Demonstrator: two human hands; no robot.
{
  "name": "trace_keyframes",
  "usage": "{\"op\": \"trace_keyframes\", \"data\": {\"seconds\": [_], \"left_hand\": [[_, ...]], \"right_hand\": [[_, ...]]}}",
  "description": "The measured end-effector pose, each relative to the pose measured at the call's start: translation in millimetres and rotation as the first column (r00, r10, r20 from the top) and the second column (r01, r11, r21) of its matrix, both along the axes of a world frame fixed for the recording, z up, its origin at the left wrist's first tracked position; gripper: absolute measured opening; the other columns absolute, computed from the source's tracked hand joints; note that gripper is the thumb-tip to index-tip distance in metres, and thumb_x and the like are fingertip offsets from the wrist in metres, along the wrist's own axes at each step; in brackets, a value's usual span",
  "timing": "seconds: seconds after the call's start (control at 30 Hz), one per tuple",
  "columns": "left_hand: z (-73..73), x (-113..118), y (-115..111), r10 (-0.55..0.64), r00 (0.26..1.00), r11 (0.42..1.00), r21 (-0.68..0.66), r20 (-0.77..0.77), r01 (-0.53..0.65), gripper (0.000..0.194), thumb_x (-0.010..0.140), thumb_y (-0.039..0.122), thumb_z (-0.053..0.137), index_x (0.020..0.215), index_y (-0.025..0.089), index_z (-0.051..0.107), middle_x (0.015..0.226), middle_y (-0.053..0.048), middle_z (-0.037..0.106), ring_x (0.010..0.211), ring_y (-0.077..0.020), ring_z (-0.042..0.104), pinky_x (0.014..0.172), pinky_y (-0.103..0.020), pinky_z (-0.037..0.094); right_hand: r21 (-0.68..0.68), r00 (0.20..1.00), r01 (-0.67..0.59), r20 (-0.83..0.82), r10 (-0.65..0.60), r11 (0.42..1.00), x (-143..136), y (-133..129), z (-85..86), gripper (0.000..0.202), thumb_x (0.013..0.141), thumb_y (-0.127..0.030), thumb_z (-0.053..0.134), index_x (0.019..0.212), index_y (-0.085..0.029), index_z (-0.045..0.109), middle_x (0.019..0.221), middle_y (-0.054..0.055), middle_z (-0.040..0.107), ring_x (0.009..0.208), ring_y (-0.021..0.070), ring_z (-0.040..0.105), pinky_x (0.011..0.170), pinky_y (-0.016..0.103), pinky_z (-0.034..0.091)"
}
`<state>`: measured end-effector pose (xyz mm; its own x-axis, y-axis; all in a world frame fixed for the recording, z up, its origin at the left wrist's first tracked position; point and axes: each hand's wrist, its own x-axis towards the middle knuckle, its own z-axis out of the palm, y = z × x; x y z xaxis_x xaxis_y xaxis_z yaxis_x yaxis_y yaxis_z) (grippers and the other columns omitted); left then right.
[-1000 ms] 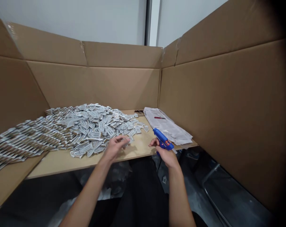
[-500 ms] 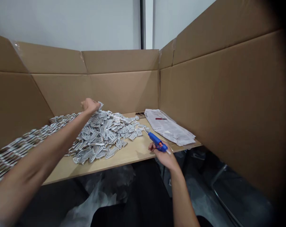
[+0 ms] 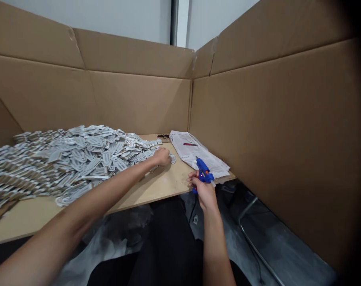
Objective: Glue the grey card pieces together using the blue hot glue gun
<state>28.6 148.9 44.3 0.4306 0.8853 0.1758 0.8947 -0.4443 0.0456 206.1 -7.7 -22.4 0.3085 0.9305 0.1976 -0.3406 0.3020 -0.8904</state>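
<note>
My right hand (image 3: pixel 204 191) is wrapped round a blue hot glue gun (image 3: pixel 203 169), its nozzle pointing up and away from me, above the table's front edge. My left hand (image 3: pixel 162 157) is closed low over the table at the right end of a large heap of grey-white, loop-shaped flat pieces (image 3: pixel 107 153). One such grey piece (image 3: pixel 172 159) shows at its fingertips; the fingers themselves are partly hidden by the back of the hand.
Rows of stacked pieces (image 3: pixel 7 171) fill the table's left side. Printed paper sheets (image 3: pixel 204 157) lie at the right with a red pen-like object (image 3: pixel 190 144) on them. Tall cardboard walls (image 3: pixel 138 99) enclose the back and sides. A metal chair frame (image 3: pixel 243 226) stands below right.
My left hand has come from the back of the heap to its right end, lower and nearer. The glue gun has tilted more upright. My view has turned left-to-right and slightly down.
</note>
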Motion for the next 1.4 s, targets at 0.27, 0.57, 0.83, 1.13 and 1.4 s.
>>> {"op": "trace_keyframes", "data": {"seconds": [0.27,0.57,0.83,1.13,1.4], "left_hand": [[2.1,-38.0,40.7,-0.01,0.995,0.987,-0.158,0.095,0.025,0.035,0.061,0.026,0.08,0.094,0.015,0.078,0.083,-0.003,0.076,0.079,-0.0215,0.066,0.071,-0.026,0.048],[9.3,-40.1,38.1,0.01,0.942,0.992,-0.12,0.334,0.031,0.021,0.069,0.031,0.076,0.059,0.015,0.066,0.055,0.003,0.056,0.06,-0.0149,0.05,0.06,-0.026,0.035],[11.6,-37.9,-12.0,-0.002,0.874,0.986,0.149,0.486,-0.08,0.027,0.084,0.041,0.068,0.091,0.015,0.076,0.083,-0.006,0.07,0.08,-0.0223,0.059,0.075,-0.031,0.043],[23.5,-70.7,-19.2,0.292,0.937,0.921,0.206,0.191,-0.329,0.032,0.099,0.038,0.047,0.092,0.016,0.069,0.094,-0.016,0.073,0.096,-0.0305,0.066,0.084,-0.037,0.047],[30.3,-78.2,-4.4,0.281,0.956,0.953,0.095,0.086,-0.288,0.036,0.091,0.024,0.05,0.124,0.01,0.052,0.102,-0.018,0.071,0.092,-0.0295,0.068,0.074,-0.034,0.047]], "right_hand": [[-0.04,0.999,0.015,-0.03,-0.016,0.999,-2.7,6.9,-10.4,0.024,0.057,-0.025,0.064,0.08,-0.022,0.055,0.081,0.0,0.068,0.068,0.0166,0.064,0.054,0.023,0.05],[-0.019,0.999,0.028,-0.016,-0.028,0.999,-2.1,7.8,-14.4,0.022,0.062,-0.024,0.062,0.083,-0.022,0.056,0.081,0.0,0.066,0.068,0.0168,0.064,0.054,0.023,0.05],[0.046,0.949,0.046,0.311,-0.058,0.998,-4.6,13.2,-27.1,0.015,0.075,-0.028,0.059,0.086,-0.02,0.065,0.083,0.005,0.069,0.068,0.0207,0.065,0.06,0.029,0.052],[0.069,0.922,0.077,0.376,-0.098,0.995,-5.1,13.5,-26.6,0.016,0.079,-0.028,0.058,0.088,-0.019,0.067,0.085,0.005,0.071,0.075,0.0232,0.068,0.073,0.032,0.053],[0.052,0.923,0.087,0.373,-0.1,0.995,-5.0,14.3,-28.0,0.016,0.08,-0.029,0.058,0.089,-0.019,0.066,0.085,0.004,0.071,0.074,0.0226,0.069,0.071,0.03,0.052]]}}
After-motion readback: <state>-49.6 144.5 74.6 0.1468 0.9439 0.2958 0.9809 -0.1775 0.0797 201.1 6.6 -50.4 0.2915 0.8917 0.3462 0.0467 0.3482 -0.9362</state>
